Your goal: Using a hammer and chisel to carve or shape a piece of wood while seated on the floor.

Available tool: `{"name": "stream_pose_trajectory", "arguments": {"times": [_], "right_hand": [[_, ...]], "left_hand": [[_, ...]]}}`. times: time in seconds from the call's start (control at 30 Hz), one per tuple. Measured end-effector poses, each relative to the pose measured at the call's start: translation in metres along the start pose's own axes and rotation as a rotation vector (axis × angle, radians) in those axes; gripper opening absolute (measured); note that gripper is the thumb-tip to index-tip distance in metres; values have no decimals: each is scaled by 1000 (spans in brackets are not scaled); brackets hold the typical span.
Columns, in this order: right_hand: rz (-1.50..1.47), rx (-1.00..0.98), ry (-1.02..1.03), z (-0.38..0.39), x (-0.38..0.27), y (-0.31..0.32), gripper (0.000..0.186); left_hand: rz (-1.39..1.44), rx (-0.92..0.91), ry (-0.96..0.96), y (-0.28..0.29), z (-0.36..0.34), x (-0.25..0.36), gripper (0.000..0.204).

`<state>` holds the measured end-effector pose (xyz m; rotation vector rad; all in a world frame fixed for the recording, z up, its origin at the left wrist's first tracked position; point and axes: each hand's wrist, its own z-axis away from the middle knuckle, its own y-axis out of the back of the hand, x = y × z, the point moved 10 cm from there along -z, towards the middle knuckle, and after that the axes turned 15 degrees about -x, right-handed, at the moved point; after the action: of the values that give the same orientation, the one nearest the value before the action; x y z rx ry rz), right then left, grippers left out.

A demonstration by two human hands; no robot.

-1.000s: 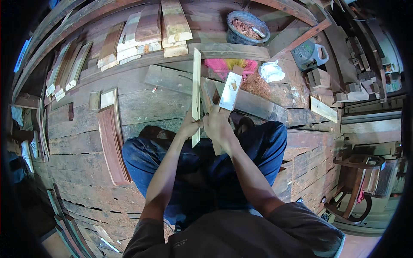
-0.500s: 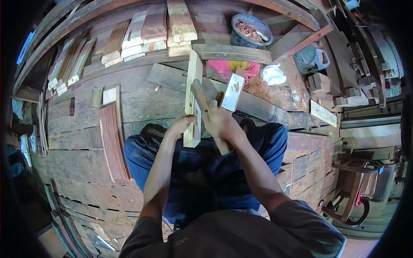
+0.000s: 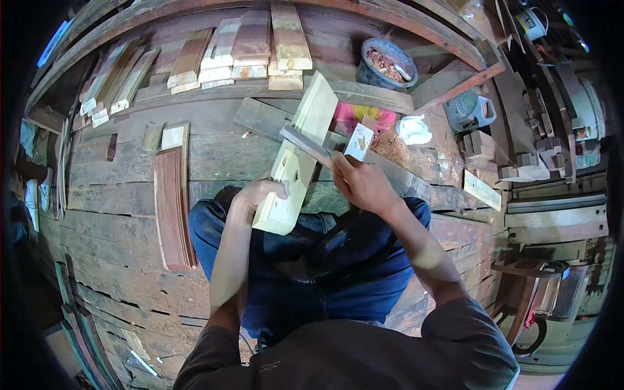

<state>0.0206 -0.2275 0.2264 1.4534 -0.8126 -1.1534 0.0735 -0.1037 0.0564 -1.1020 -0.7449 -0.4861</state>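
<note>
Evidently the left grip (image 3: 255, 193) is closed around the near part of a pale board (image 3: 289, 181), which slants away over the lap above the floor (image 3: 123, 237). The right grip (image 3: 363, 184) clasps a narrow bar (image 3: 307, 143) crossing the board's face. A white-faced block (image 3: 359, 142) stands just beyond; reddish boards (image 3: 173, 211) lie left, a bucket (image 3: 369, 73) past the floor's far edge.

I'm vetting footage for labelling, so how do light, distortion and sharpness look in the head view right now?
Head view: the wooden beam along the top bows with the fisheye, and the corners fall to black; the pale board and white cloth look bright, while the jeans sink into shadow; left hand and right hand show no obvious motion blur.
</note>
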Motion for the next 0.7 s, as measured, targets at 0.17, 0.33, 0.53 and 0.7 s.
{"name": "stream_pose_trajectory", "arguments": {"times": [0.17, 0.33, 0.53, 0.7], "right_hand": [[127, -6, -359, -4, 86, 25, 25], [34, -24, 51, 4, 5, -3, 29], [153, -82, -224, -4, 86, 6, 30], [98, -71, 83, 8, 17, -1, 29]], "left_hand": [[85, -63, 46, -26, -2, -3, 73], [49, -88, 6, -16, -8, -13, 71], [27, -66, 73, -27, -11, -10, 71], [-61, -77, 54, -9, -13, -22, 76]]}}
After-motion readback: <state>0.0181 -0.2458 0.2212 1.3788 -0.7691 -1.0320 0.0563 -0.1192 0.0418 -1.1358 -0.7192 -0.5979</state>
